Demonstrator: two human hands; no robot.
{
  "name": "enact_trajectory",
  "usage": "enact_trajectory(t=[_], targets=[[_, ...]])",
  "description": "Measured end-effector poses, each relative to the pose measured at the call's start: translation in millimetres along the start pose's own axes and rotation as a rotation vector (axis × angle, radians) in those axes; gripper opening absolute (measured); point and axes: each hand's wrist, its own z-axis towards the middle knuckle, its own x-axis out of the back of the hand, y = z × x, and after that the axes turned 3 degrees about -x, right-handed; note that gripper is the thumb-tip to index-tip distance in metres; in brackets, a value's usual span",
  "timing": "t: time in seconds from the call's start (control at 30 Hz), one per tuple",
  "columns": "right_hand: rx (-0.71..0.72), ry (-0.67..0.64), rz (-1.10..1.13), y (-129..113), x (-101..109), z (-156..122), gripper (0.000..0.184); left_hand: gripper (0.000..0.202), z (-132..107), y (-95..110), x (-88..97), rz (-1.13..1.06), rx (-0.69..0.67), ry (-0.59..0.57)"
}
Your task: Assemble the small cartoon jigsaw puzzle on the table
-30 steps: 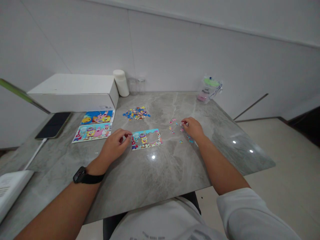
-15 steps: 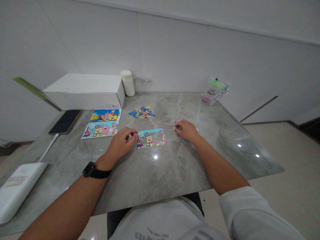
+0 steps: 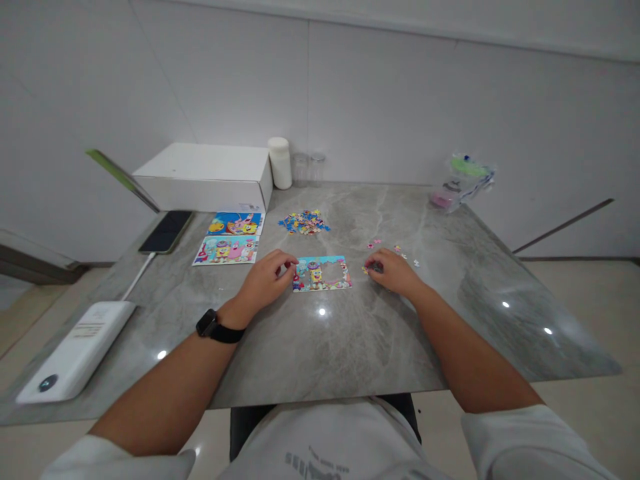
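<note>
A small, partly filled cartoon jigsaw puzzle (image 3: 315, 274) lies flat on the table, with a gap right of its middle where grey shows. My left hand (image 3: 270, 275), wearing a black watch, rests at its left edge, fingers curled and fingertips on the upper left corner. Right of the puzzle, my right hand (image 3: 393, 271) is low over the table with its fingers pinched together; a small yellowish puzzle piece (image 3: 365, 270) shows at the fingertips. Several loose pink and pale pieces (image 3: 397, 248) lie just beyond that hand. Its palm side is hidden.
Behind the puzzle is a heap of mixed pieces (image 3: 304, 222). Two picture cards (image 3: 227, 251) lie to the left, near a phone (image 3: 167, 232) cabled to a white power bank (image 3: 77, 350). A white box (image 3: 200, 177), white bottle (image 3: 280, 164), two glasses (image 3: 317, 170) and plastic bag (image 3: 463, 183) stand along the wall.
The camera view has shifted, so the table scene sits further right. My right hand has drawn nearer to me and the puzzle, uncovering loose pieces behind it. My left hand stays at the puzzle's edge.
</note>
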Motion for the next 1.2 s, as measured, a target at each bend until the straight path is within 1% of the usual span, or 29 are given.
enact_trajectory(t=[0.17,0.27,0.4,0.53,0.77,0.93,1.07,1.2], targets=[[0.03,0.017,-0.042,-1,4,-4,0.022,0.021,-1,-2,-2.6,-0.003,-0.026,-0.003],[0.08,-0.007,-0.077,-3,7,-5,0.022,0.019,-2,-4,-4.4,-0.008,-0.039,-0.007],[0.104,-0.038,-0.1,-7,11,-7,0.023,0.018,-2,-3,-5.4,-0.014,-0.046,-0.008],[0.079,-0.044,-0.121,-9,10,-5,0.024,0.017,-2,0,-4.9,-0.005,-0.05,-0.01],[0.089,-0.11,-0.114,-11,14,-7,0.017,0.016,-3,2,-7.7,-0.014,-0.047,-0.019],[0.116,-0.127,-0.111,-12,17,-10,0.025,0.017,-4,4,-11.2,-0.02,-0.073,-0.052],[0.108,-0.195,-0.138,-10,18,-2,0.023,0.017,-4,4,-11.8,-0.022,-0.087,-0.059],[0.046,-0.253,-0.212,-10,22,8,0.024,0.017,-4,3,-10.9,-0.023,-0.094,-0.062]])
